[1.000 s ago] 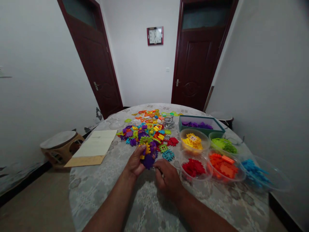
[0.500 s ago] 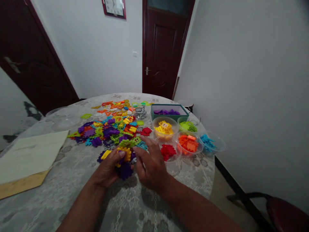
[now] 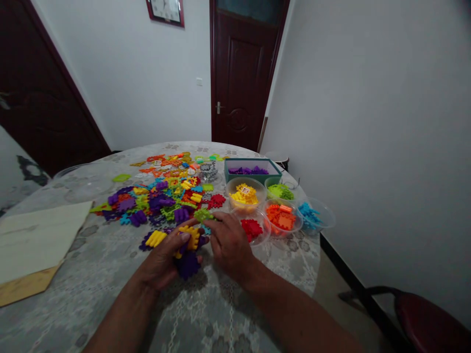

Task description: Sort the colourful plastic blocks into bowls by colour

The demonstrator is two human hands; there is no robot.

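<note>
My left hand (image 3: pixel 164 262) is curled around a clump of purple and yellow toy blocks (image 3: pixel 187 252) near the table's front. My right hand (image 3: pixel 228 242) sits just to the right of it, fingers reaching onto a green block (image 3: pixel 202 214) at the near edge of the big pile of mixed coloured blocks (image 3: pixel 162 193). A loose yellow block (image 3: pixel 155 238) lies left of my left thumb.
Clear bowls hold red (image 3: pixel 251 228), yellow (image 3: pixel 245 194), orange (image 3: pixel 280 216), green (image 3: pixel 281 191) and blue (image 3: pixel 309 214) blocks; a teal box (image 3: pixel 251 170) holds purple ones. A paper on a board (image 3: pixel 35 242) lies left. A red chair (image 3: pixel 429 318) stands at the right.
My view swung right and down. My right hand moved from beside the purple clump forward to the green block at the pile's edge; my left hand kept its hold.
</note>
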